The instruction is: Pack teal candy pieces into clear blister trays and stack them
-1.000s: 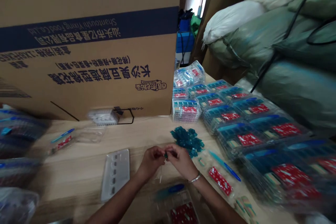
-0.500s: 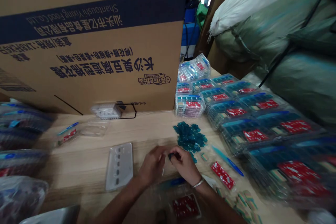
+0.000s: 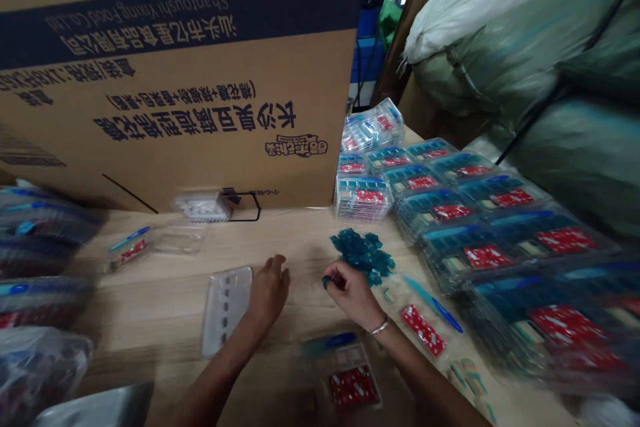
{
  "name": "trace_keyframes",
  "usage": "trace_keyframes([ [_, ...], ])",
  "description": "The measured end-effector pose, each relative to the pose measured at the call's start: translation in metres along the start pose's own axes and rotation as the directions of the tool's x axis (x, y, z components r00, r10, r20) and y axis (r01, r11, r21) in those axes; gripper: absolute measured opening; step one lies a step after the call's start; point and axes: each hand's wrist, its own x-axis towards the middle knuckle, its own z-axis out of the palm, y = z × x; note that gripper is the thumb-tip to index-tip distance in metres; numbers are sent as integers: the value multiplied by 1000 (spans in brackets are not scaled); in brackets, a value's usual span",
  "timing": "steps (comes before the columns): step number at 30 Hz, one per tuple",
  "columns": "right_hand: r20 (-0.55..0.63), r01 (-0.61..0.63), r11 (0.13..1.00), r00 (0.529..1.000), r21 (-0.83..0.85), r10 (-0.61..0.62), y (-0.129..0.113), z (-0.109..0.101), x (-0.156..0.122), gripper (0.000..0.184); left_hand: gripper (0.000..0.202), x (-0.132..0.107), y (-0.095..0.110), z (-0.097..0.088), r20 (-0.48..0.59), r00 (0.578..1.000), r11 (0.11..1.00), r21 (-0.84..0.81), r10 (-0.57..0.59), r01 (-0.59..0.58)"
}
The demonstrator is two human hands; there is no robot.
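My right hand (image 3: 354,297), with a bracelet at the wrist, pinches a small dark teal piece (image 3: 327,281) between thumb and fingertips. Just beyond it lies a heap of the same shiny teal pieces (image 3: 364,250). My left hand (image 3: 270,290) hovers beside a pale tray (image 3: 226,307) with a row of dark marks; its fingers are apart and nothing shows in them. Between my forearms sits a clear plastic case (image 3: 373,383) containing a red patterned packet (image 3: 354,387) and a blue pen-like stick (image 3: 330,341), somewhat blurred.
Stacks of filled clear cases (image 3: 480,257) cover the right side. Near them lie a loose blue stick (image 3: 435,303), a red packet (image 3: 423,330) and several striped pieces (image 3: 467,377). A large carton (image 3: 200,167) walls off the back. More stacked cases (image 3: 40,247) stand left.
My left hand has moved left, away from my right hand, toward the pale tray. My right hand still pinches the teal piece in about the same place.
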Motion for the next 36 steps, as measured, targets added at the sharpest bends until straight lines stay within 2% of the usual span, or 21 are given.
trace_keyframes([
  [1,3,18,1000,1000,9,-18,-5,3,0,11,22,-9,3,2,-19,998,981,-186,61,-63],
  [2,14,32,999,999,26,-32,-9,7,0,11,19,-18,6,3,-48,992,921,-367,118,-128],
  [3,29,37,998,999,53,-39,-13,11,0,12,17,-26,8,5,-83,983,844,-504,165,-184],
  [4,47,30,995,998,92,-35,-16,14,-2,12,15,-33,10,6,-116,972,786,-572,203,-232],
  [6,101,-18,982,995,188,-1,-18,20,-10,12,15,-46,12,8,-176,948,752,-579,264,-317],
  [8,163,-90,963,985,255,49,-16,21,-23,12,18,-55,12,9,-154,942,765,-551,299,-333],
  [10,196,-141,957,976,254,92,-14,21,-37,15,15,-61,11,13,-69,962,752,-610,264,-250],
  [12,189,-157,962,975,221,116,-12,18,-48,18,9,-64,11,19,21,980,682,-721,196,-121],
  [14,169,-158,966,978,206,123,-13,16,-54,19,6,-64,12,24,64,984,607,-793,165,-50],
  [17,172,-171,954,976,245,130,-16,15,-56,17,7,-64,16,28,25,993,587,-808,112,-46],
  [21,214,-270,875,957,402,197,-16,19,-59,18,6,-69,19,28,-57,998,555,-830,20,-59],
  [24,206,-289,855,954,430,219,-10,20,-64,18,7,-73,20,28,-125,991,597,-792,49,-130],
  [27,178,-224,915,969,335,172,-4,12,-58,14,8,-65,17,28,-136,980,668,-716,149,-201],
  [30,126,3,999,992,32,-7,4,-3,-36,5,15,-45,9,30,-161,952,740,-600,261,-304],
  [31,138,105,990,986,-97,-92,8,-7,-27,6,16,-38,6,32,-177,938,765,-544,298,-345],
  [33,229,278,914,949,-294,-215,14,-11,-12,10,14,-27,0,37,-174,916,808,-432,360,-400],
  [36,342,379,832,907,-405,-247,21,-10,-1,11,15,-21,-6,47,-134,899,842,-315,417,-438],
])
